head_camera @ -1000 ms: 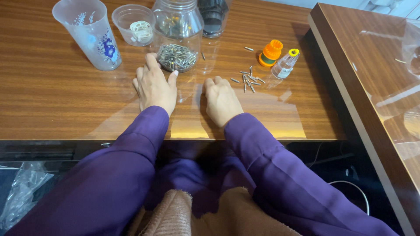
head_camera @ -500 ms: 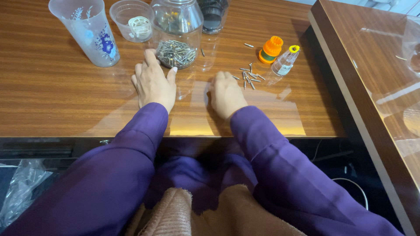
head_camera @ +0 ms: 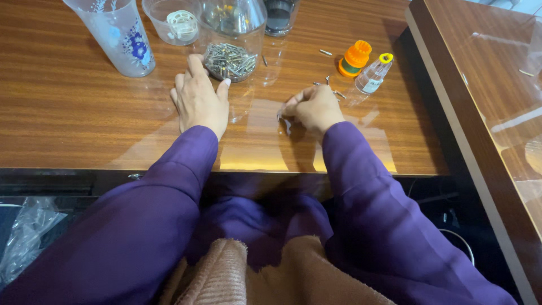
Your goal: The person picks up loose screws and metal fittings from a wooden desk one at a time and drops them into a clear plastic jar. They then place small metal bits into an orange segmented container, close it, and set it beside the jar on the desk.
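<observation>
Since the earlier frame, the right hand (head_camera: 314, 108) has curled, fingertips pinched beside scattered screws (head_camera: 330, 86) on the counter (head_camera: 68, 118); what it pinches is unclear. Left hand (head_camera: 199, 100) lies open, fingers touching the screw-filled glass jar (head_camera: 230, 39).

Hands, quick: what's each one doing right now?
Left hand: open, flat on the table, fingertips against the glass jar of screws.
Right hand: fingers curled, pinching something small; what cannot be told.

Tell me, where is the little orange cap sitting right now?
In the head view, the orange cap stands on the wooden table, up and to the right of the right hand, beside a small clear bottle.
</observation>
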